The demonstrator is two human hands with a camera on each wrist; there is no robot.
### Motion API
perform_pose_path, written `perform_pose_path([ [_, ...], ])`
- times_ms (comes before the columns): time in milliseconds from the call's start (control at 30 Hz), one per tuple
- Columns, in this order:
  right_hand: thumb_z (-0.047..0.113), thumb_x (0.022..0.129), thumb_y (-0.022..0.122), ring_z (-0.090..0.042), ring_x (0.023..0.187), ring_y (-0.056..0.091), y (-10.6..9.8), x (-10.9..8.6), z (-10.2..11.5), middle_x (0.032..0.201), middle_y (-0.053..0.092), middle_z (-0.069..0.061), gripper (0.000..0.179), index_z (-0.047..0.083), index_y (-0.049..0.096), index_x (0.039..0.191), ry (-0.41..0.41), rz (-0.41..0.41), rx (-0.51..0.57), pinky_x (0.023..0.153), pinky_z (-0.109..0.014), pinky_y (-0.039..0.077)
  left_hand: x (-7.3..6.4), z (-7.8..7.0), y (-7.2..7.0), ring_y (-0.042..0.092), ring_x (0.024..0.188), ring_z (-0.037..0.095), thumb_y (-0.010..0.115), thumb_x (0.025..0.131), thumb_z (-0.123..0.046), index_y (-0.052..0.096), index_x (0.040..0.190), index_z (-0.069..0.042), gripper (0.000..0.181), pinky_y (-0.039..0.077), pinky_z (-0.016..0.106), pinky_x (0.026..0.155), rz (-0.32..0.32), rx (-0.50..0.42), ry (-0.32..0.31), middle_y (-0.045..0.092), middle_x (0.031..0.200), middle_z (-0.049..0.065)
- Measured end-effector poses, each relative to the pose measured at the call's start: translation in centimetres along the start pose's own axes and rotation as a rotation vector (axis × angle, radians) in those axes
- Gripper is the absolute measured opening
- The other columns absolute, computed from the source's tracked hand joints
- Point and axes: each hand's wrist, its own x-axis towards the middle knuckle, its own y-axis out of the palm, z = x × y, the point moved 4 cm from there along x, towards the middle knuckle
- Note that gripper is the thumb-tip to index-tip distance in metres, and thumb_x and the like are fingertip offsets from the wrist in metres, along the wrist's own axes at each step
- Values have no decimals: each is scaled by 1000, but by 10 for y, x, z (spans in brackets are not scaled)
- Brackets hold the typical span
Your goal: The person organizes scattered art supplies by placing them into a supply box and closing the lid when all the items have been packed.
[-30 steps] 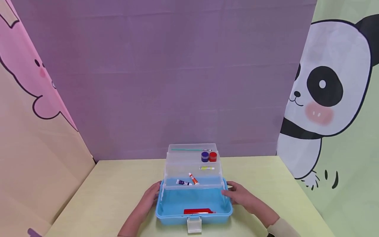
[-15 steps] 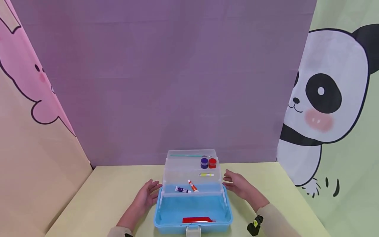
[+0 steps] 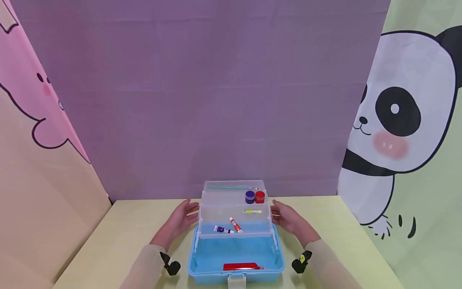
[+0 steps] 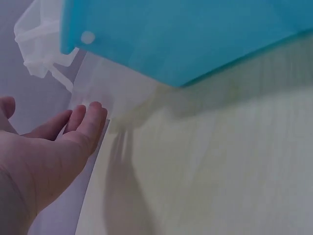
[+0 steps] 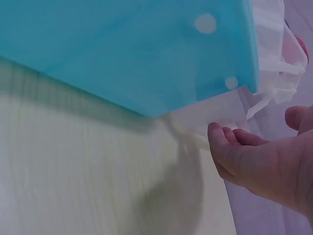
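Note:
A blue storage box (image 3: 213,278) stands open, its translucent tiers (image 3: 213,210) fanned out toward the back. My left hand (image 3: 183,216) hovers at the left of these tiers, fingers extended toward them. On the opposite side my right hand (image 3: 286,216) does likewise, palm inward. Both wrist views show relaxed fingers beside the translucent lid (image 4: 112,81) behind the box, with nothing held. The tiers carry a paintbrush (image 3: 231,188), a purple jar (image 3: 250,197), a red jar (image 3: 260,197), a yellow tube (image 3: 252,211), an orange tube (image 3: 236,224) and a dark purple tube (image 3: 223,229).
In the box's bottom lies a red tube (image 3: 241,266). A white latch (image 3: 236,281) hangs at the front. The pale table (image 3: 144,216) ends at a purple backdrop (image 3: 231,100), with printed cloth at both sides.
Both hands have let go of the box's sides and moved back along it, now level with the tiers. The view has shifted slightly; the box's contents look the same.

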Motion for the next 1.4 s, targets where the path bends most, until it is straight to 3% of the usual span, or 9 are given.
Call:
perform_pose_path([
  [233,34,105,39,-30,108,55,-1,8,6,135,46,-25,55,-10,41,137,-5,20,52,92,-36,51,11,-13,8,52,115,31,38,103,-47,34,145,-1,63,48,34,96,-6,122,-55,41,141,22],
  [367,32,104,42,-28,103,58,2,10,6,132,48,-24,50,-8,46,135,-24,24,64,90,-35,52,11,-19,9,51,110,30,38,102,-47,38,142,0,61,48,32,94,-11,183,-65,45,136,21],
  [667,34,104,42,-29,101,59,7,-9,-30,129,51,-23,53,-9,44,136,-2,29,23,88,-36,53,-14,9,4,53,110,33,42,99,-54,39,139,1,68,50,36,93,-51,255,-97,45,133,20],
  [967,35,103,46,-31,111,56,-1,-5,-14,133,48,-22,52,-3,43,138,-70,-46,0,92,-36,51,4,-6,20,48,117,36,36,101,-54,40,140,4,70,43,44,101,-12,236,-39,44,134,22],
  [1167,32,105,41,-36,119,51,-3,1,-1,136,44,-24,50,-4,42,139,-130,-15,-15,103,-47,41,12,-20,28,44,122,37,33,102,-53,40,140,3,68,38,48,105,-12,252,14,43,136,21],
  [1400,33,105,39,-40,125,47,2,1,7,142,42,-21,50,0,42,142,-202,24,-44,106,-52,36,14,-30,26,43,126,38,35,99,-61,38,141,3,76,34,49,108,-5,206,39,40,139,20],
])
